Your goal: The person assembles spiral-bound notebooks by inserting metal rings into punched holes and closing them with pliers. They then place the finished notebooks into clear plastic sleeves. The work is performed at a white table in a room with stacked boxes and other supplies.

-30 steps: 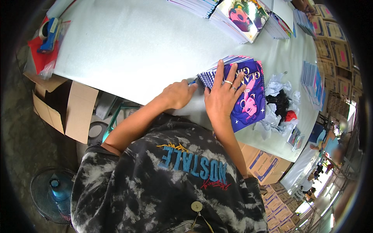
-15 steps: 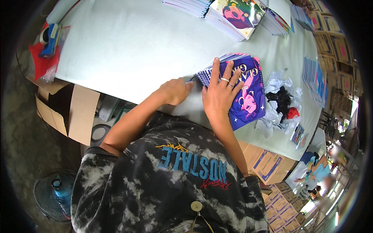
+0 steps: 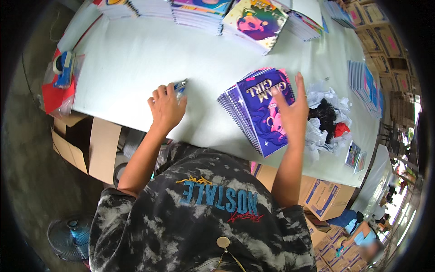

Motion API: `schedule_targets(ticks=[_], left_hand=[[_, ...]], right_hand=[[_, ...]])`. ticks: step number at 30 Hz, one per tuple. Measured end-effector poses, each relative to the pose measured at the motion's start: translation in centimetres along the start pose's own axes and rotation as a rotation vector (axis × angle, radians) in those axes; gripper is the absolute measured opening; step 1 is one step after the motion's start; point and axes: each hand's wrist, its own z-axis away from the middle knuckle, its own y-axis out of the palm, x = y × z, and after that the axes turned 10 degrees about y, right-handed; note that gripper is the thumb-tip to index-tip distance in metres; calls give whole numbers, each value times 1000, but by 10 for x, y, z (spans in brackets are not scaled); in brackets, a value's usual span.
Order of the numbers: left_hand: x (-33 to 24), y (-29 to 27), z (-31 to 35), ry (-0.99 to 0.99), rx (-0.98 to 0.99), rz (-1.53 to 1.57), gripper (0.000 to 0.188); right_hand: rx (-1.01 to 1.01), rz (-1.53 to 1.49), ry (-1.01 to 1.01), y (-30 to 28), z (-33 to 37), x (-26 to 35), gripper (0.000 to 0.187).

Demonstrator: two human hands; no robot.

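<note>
A fanned stack of spiral-bound notebooks [image 3: 260, 113] lies on the pale table in front of me, its top cover purple and pink. Over the right side of this stack, my right hand [image 3: 293, 111] is open, thumb apart from the upright forefinger. The thumb overlaps the top cover; whether it presses on it I cannot tell. To the left, my left hand [image 3: 166, 109] rests low over the table with fingers spread. A small tool with a metal tip and some blue [image 3: 181, 85] lies by its fingertips, partly hidden; its kind is unclear.
Crumpled white plastic [image 3: 317, 136] with black and red scraps lies right of the notebooks. More notebook stacks [image 3: 256, 25] stand along the far side, another stack [image 3: 362, 86] at right. A blue tape dispenser [image 3: 65, 70] sits at left. Cartons and a fan [image 3: 70, 238] are below.
My left hand has moved left, away from the notebooks' spiral edge, and its fingers have spread. My right hand has slid to the stack's right side. The notebooks have turned and fanned differently.
</note>
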Motion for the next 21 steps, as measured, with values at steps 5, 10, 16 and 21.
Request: schedule_targets(ticks=[5,10,16,21], left_hand=[[-36,-1,18,20,198,1045,83],[-77,36,33,192,210,1509,97],[-88,31,19,224,124,1814,89],[-114,9,-18,230,175,1897,96]], right_hand=[[524,-592,315,-26,-48,-118,72],[748,-717,452,-7,-26,-119,63],[727,-933,294,1,12,-115,67],[427,-1173,192,13,50,-117,58]])
